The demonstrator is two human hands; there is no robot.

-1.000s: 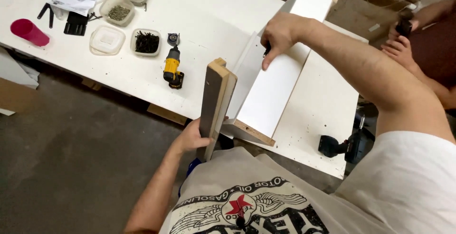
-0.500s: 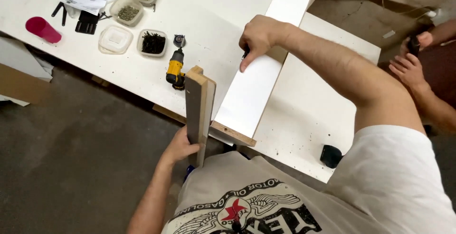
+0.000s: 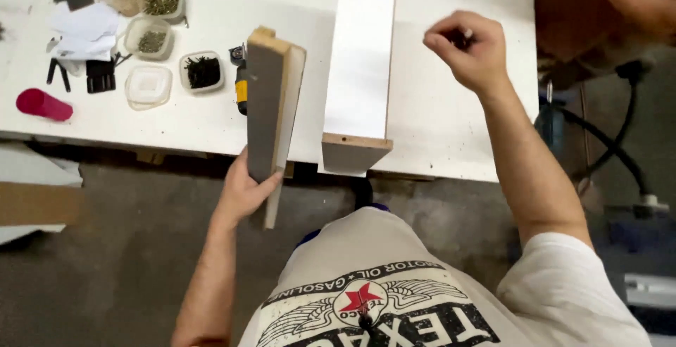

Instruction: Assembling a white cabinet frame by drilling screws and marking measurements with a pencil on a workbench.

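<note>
Our left hand point(image 3: 243, 192) grips the upright board point(image 3: 271, 107) by its lower end, while our right hand point(image 3: 468, 47) hovers loosely curled, possibly pinching something too small to make out.

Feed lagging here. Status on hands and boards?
Left hand grips upright board at table edge. Right hand raised, fingers curled, off flat white board. Drill just behind upright board.

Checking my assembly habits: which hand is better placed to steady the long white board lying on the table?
Probably the right hand: it hovers free just beside the long white board, fingers curled. The left hand is busy gripping the upright board.
</note>
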